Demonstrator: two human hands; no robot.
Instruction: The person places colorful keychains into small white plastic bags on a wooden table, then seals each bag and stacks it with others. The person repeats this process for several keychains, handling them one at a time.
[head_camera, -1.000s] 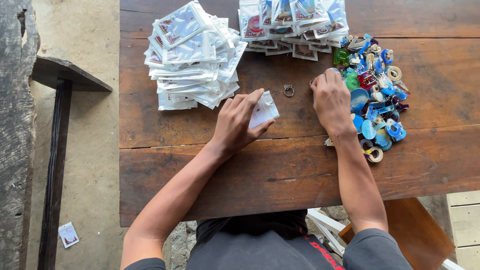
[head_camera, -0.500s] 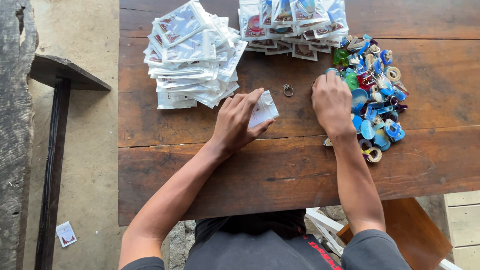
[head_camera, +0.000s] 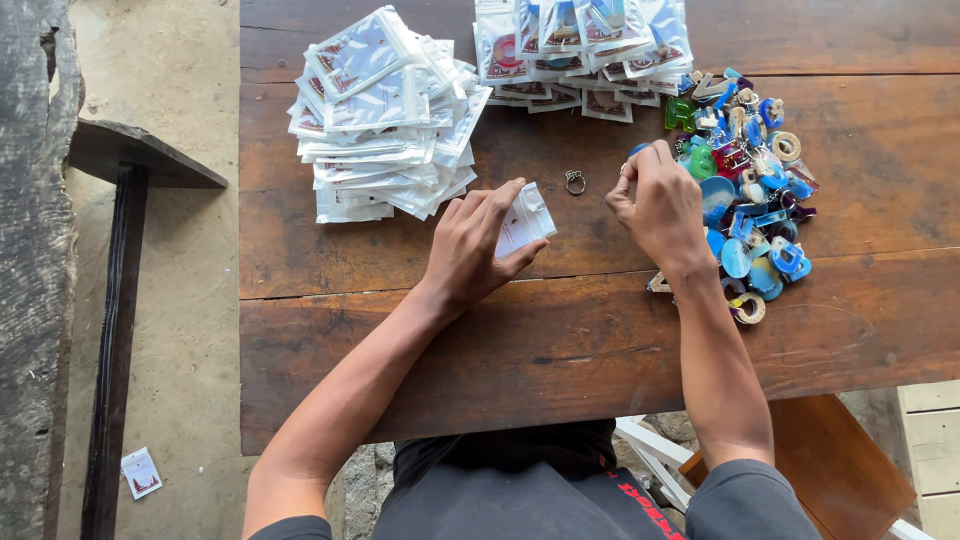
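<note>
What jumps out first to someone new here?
The heap of colourful charms at the table's right, with the right hand at its edge. Then the stack of clear packets at upper left, and the left hand holding one small packet mid-table, a metal ring just beyond.

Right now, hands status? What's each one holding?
Left hand: closed on a small clear packet, on the wooden table.
Right hand: fingers curled beside the pile of coloured letter charms; what it pinches cannot be told.
</note>
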